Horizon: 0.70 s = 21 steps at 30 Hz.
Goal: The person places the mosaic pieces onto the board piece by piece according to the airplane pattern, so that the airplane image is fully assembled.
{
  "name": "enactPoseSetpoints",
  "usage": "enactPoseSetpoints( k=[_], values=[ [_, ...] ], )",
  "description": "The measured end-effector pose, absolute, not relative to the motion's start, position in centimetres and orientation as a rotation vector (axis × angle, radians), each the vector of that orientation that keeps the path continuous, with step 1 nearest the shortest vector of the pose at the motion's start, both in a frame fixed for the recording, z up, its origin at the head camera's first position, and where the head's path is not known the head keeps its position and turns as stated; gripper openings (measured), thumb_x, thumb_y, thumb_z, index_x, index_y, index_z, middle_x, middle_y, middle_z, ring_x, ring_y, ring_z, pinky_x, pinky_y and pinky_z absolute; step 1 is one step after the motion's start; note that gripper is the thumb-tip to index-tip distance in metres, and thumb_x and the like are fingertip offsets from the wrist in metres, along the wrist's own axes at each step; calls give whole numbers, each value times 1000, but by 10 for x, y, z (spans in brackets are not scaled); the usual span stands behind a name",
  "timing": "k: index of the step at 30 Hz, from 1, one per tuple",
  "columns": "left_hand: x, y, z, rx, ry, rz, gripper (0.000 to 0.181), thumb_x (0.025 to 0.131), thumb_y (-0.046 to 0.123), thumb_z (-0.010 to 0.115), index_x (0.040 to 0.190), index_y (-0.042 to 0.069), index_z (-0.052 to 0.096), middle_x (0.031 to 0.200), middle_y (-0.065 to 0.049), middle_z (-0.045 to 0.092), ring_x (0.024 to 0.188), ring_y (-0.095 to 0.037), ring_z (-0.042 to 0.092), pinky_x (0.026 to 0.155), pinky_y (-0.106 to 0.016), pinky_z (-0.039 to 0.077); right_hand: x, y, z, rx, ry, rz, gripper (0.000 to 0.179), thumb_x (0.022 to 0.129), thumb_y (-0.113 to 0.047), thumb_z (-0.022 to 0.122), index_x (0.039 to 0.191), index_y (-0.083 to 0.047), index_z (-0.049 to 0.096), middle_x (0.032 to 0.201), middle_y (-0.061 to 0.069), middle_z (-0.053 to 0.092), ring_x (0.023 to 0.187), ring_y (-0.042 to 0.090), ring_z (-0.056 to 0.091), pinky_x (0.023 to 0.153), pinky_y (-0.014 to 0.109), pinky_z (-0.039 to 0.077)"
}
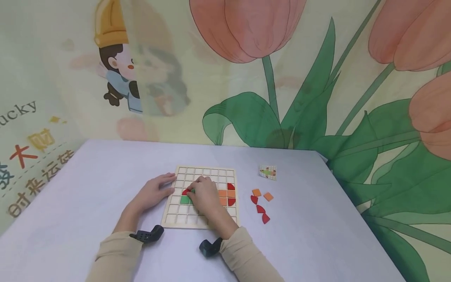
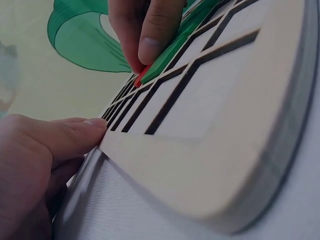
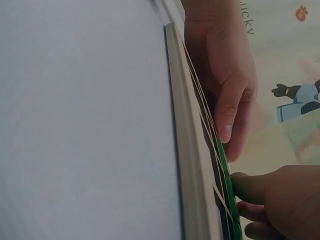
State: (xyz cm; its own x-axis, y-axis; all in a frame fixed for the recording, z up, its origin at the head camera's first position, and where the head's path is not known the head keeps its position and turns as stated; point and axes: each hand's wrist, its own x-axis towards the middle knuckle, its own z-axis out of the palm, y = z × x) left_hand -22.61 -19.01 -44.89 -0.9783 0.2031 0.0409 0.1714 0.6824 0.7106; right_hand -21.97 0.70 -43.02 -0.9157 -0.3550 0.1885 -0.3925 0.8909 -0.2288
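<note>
A square wooden grid board [image 1: 183, 226] lies on the table. My left hand [image 1: 154, 192] rests at its left edge, fingers extended; in the left wrist view the thumb touches the rim. My right hand [image 1: 205, 196] is over the board's middle. Its thumb and a finger pinch a small red quarter-round tile [image 2: 142, 76] beside green tiles [image 2: 167, 57]. A green square tile [image 1: 184, 199] sits in the grid just below the red one. Further right on the board are orange square tiles [image 1: 230, 193] between two red quarter-round tiles [image 1: 230, 186]. The right hand hides some cells.
Right of the board lie two loose orange tiles [image 1: 268, 196] and three red quarter-round tiles [image 1: 260, 209]. Behind them is a small pattern card [image 1: 267, 172]. A printed backdrop [image 1: 169, 129] stands behind the white table [image 1: 317, 235].
</note>
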Motion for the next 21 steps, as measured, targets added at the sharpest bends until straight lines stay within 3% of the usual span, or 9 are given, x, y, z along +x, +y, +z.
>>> enactPoseSetpoints(
  k=[5,15,21],
  values=[
    [-226,-191,-450,333,2868,1187,48,92,21,59,137,7,50,150,-13,39,141,-38,28,116,-57,21,-216,6,-428,666,-2890,389,12,87,-35,68,94,-29,77,105,-8,66,98,15,55,77,28,46],
    [-228,-194,-450,290,2864,1165,49,92,21,59,138,6,49,151,-15,38,142,-39,26,115,-58,20,-229,28,-418,765,-2933,538,17,90,-31,65,102,-26,75,113,-3,65,111,18,55,99,33,46],
    [-229,-188,-448,288,2853,1173,50,92,22,59,139,6,48,151,-14,37,142,-38,25,116,-57,19,-241,71,-410,697,-3018,790,22,91,-27,63,111,-19,72,114,2,66,107,19,59,94,34,51]
  ],
)
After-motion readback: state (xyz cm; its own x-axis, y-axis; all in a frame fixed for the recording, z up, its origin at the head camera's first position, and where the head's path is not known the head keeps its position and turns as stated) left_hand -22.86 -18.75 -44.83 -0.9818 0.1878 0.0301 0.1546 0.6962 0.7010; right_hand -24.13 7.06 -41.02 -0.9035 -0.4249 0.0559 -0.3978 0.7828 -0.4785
